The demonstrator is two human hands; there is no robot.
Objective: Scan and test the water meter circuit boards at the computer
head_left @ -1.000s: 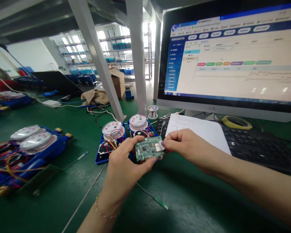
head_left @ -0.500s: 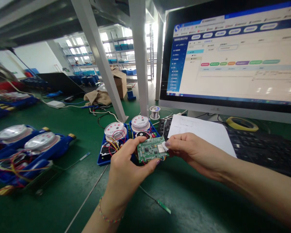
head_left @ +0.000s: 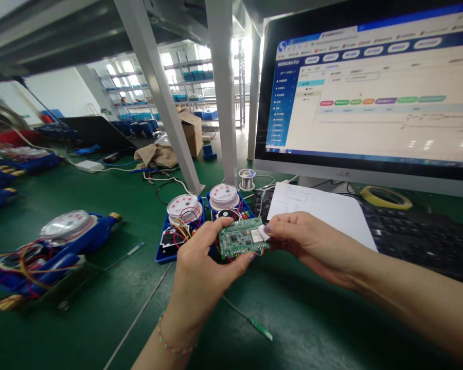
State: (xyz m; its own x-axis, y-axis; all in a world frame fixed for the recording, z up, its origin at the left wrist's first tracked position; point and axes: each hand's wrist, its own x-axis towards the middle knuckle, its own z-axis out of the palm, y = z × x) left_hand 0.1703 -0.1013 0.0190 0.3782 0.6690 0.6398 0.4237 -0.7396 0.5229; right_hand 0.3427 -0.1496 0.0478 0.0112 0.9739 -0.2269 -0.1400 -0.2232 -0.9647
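Note:
My left hand (head_left: pixel 200 267) grips a small green circuit board (head_left: pixel 241 239) by its left edge, thumb above and fingers below, over the green bench. My right hand (head_left: pixel 304 241) pinches a small white label (head_left: pixel 263 233) at the board's right edge. Coloured wires run from the board down to two blue water meters (head_left: pixel 200 216) with white dials, lying just behind the hands.
A large monitor (head_left: pixel 370 92) stands at the right over a black keyboard (head_left: pixel 420 236) and a white paper sheet (head_left: pixel 320 208). A yellow tape roll (head_left: pixel 386 196) and a solder spool (head_left: pixel 246 179) lie behind. More blue meters (head_left: pixel 57 241) with wires sit at left. Grey rack legs (head_left: pixel 162 97) rise behind.
The hands and board have hardly moved. At the left, one of the blue meters that lay beside the near one is gone from that spot.

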